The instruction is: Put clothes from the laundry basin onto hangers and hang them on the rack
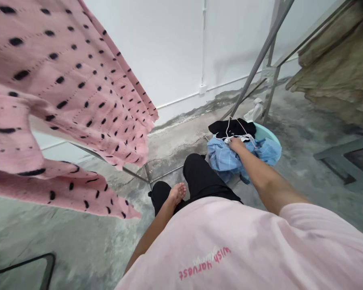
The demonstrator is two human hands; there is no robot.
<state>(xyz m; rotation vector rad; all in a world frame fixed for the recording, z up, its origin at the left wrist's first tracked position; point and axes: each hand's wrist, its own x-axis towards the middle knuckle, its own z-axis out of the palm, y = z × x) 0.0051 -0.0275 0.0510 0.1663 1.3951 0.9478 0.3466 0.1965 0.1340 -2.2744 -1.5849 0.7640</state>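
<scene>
My right hand (pixel 236 144) reaches out to white hangers (pixel 228 128) that lie on a heap of clothes, its fingers closed on them. Under and around the hangers are a black garment (pixel 218 128) and a light blue checked cloth (pixel 222 155), heaped over a pale green basin (pixel 270 133). My left hand (pixel 178 192) rests between my knees, palm up, with its fingers apart and nothing in it.
A pink cloth with black spots (pixel 87 76) hangs at the left. Metal rack poles (pixel 260 52) slope down at the upper right, near hanging brownish cloth (pixel 335 68). A grey-green stool (pixel 351 161) stands at the right. The white wall (pixel 175 52) is ahead.
</scene>
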